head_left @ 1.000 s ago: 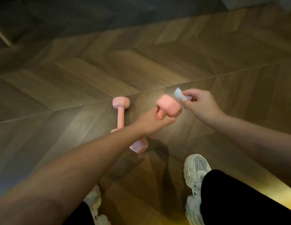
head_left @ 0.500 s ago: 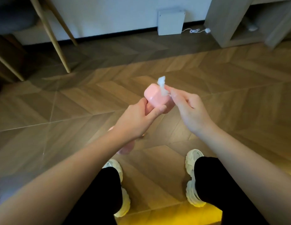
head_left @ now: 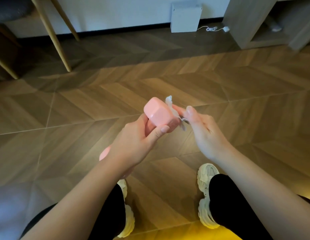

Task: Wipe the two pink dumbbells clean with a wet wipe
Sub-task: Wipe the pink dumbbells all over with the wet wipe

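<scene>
My left hand [head_left: 133,142] grips the handle of a pink dumbbell [head_left: 159,115], held up over the wooden floor with its upper head tilted away from me. A pink end [head_left: 105,153], apparently its lower head, peeks out left of my wrist. My right hand [head_left: 206,132] pinches a crumpled white wet wipe [head_left: 169,103] between thumb and fingers, against the right side of the upper head. The second pink dumbbell is not in view.
Wooden chair legs [head_left: 53,37] stand at the back left. A white box [head_left: 185,16] with a cable [head_left: 211,28] sits against the wall, and a shelf unit [head_left: 246,23] at the back right. My shoes [head_left: 208,187] stand on the herringbone floor [head_left: 237,110].
The view has tilted up, so the dumbbell lying on the floor dropped out of sight. The held dumbbell came up and nearer. The wipe moved from beside the head onto its right side.
</scene>
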